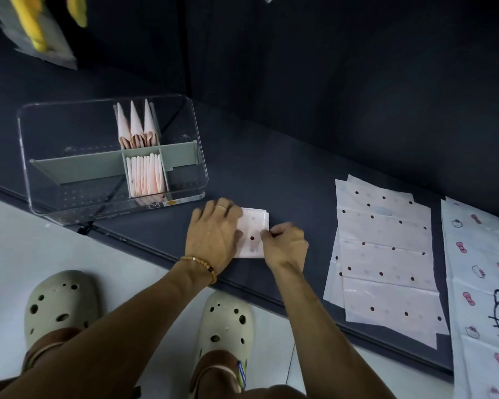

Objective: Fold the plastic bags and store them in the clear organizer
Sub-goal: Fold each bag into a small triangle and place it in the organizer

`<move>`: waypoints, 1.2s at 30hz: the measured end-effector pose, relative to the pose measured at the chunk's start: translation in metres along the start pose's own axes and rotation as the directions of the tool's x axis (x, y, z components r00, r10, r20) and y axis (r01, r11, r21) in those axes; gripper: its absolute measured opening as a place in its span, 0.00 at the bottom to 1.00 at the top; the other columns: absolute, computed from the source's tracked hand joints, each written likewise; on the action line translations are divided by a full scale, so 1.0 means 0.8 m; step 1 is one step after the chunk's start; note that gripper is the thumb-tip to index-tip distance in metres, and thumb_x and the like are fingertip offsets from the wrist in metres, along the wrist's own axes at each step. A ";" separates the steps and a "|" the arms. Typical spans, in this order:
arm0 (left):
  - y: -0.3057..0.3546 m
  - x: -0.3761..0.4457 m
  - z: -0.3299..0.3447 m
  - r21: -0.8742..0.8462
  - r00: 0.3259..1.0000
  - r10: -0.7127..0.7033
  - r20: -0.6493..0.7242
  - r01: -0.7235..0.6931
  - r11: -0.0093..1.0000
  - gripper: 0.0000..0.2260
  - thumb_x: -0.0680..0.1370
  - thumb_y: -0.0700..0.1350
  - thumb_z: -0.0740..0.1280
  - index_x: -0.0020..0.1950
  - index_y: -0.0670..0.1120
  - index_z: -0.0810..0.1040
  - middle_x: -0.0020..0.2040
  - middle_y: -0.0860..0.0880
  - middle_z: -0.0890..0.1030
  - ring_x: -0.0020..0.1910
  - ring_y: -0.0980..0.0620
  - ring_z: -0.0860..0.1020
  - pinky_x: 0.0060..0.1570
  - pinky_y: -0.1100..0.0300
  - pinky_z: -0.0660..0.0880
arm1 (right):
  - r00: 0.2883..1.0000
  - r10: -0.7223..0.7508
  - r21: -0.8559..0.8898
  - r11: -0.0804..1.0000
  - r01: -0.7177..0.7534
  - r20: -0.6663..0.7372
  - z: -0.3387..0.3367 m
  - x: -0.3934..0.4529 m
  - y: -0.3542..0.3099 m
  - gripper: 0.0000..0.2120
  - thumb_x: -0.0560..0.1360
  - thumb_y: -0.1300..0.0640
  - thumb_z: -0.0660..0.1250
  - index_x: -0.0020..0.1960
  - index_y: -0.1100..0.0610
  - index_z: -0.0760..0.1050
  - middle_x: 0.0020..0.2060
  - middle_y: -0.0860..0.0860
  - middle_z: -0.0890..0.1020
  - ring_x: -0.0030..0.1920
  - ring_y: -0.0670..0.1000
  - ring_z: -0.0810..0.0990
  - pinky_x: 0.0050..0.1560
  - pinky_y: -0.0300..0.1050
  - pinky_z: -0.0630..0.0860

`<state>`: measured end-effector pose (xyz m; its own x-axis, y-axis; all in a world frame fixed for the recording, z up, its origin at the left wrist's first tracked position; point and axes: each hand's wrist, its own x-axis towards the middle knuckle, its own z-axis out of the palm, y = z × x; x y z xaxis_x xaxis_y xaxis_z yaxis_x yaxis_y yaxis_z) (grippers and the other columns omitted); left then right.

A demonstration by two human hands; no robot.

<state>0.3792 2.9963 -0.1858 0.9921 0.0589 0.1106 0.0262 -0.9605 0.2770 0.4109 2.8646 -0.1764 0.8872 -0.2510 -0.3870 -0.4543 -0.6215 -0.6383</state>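
Note:
A small folded pink dotted plastic bag (252, 231) lies on the dark table near its front edge. My left hand (213, 234) presses flat on the bag's left side. My right hand (285, 244) pinches the bag's right edge between thumb and fingers. The clear organizer (182, 197) stands to the left; its grey dividers hold several folded bags (146, 175) in a middle compartment and three cone-shaped bags (134, 126) behind them.
A stack of flat dotted bags (386, 254) lies to the right, and white cartoon-cat printed bags (484, 283) lie further right. The table's front edge (156, 251) runs diagonally. My feet in clogs stand below it on a pale floor.

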 end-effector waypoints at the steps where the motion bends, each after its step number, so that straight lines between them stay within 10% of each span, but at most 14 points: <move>1: -0.001 0.001 0.001 0.015 0.993 0.120 0.011 -0.120 0.993 0.13 0.74 0.47 0.68 0.57 0.47 0.78 0.63 0.45 0.75 0.63 0.42 0.72 0.59 0.48 0.68 | 0.999 -0.037 -0.022 0.999 0.037 -0.011 -0.001 -0.002 -0.002 0.04 0.74 0.56 0.67 0.46 0.55 0.78 0.37 0.48 0.80 0.37 0.50 0.78 0.32 0.37 0.69; 7: -0.003 -0.009 0.005 0.069 0.984 0.160 0.077 -0.165 0.984 0.12 0.78 0.44 0.62 0.57 0.41 0.79 0.59 0.45 0.77 0.54 0.42 0.74 0.52 0.50 0.74 | 0.806 -0.543 -0.279 0.832 0.479 -0.237 0.000 -0.032 0.028 0.14 0.76 0.60 0.65 0.62 0.61 0.76 0.62 0.55 0.76 0.59 0.55 0.75 0.54 0.52 0.75; 12: 0.001 -0.018 0.003 -0.002 0.996 0.086 -0.007 -0.086 0.996 0.08 0.75 0.42 0.67 0.47 0.38 0.81 0.49 0.43 0.79 0.47 0.42 0.75 0.45 0.52 0.77 | 0.807 -0.589 -0.452 0.711 0.538 0.034 0.015 -0.040 0.073 0.21 0.82 0.56 0.56 0.73 0.63 0.66 0.74 0.57 0.65 0.75 0.56 0.61 0.74 0.51 0.56; 19: -0.007 -0.016 0.000 0.001 0.996 0.082 -0.035 -0.082 0.997 0.11 0.75 0.46 0.63 0.48 0.41 0.81 0.49 0.44 0.80 0.46 0.43 0.76 0.45 0.50 0.75 | 0.751 -0.657 -0.550 0.603 0.578 0.070 0.019 -0.027 0.076 0.24 0.81 0.51 0.49 0.72 0.58 0.68 0.73 0.53 0.67 0.75 0.51 0.61 0.74 0.53 0.55; 24: 0.016 0.010 0.013 0.023 0.894 0.434 0.114 -0.439 0.898 0.20 0.71 0.40 0.71 0.62 0.37 0.77 0.63 0.41 0.78 0.65 0.43 0.74 0.67 0.47 0.67 | 0.738 -0.671 -0.535 0.599 0.596 0.071 0.019 -0.026 0.076 0.25 0.80 0.49 0.49 0.73 0.57 0.67 0.73 0.52 0.67 0.75 0.51 0.61 0.74 0.55 0.56; 36: -0.067 0.024 0.015 -0.101 0.920 0.330 0.212 -0.315 0.944 0.23 0.82 0.45 0.55 0.77 0.46 0.57 0.77 0.53 0.55 0.76 0.56 0.51 0.74 0.62 0.44 | 0.753 -0.649 -0.575 0.579 0.578 0.104 0.018 -0.025 0.076 0.26 0.79 0.51 0.47 0.73 0.58 0.66 0.74 0.52 0.66 0.75 0.50 0.61 0.74 0.56 0.57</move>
<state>0.3986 3.0457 -0.2100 0.9472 -0.3206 -0.0092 -0.3006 -0.8974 0.3231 0.3649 2.8426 -0.2171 0.9550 0.2915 0.0538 0.2963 -0.9316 -0.2105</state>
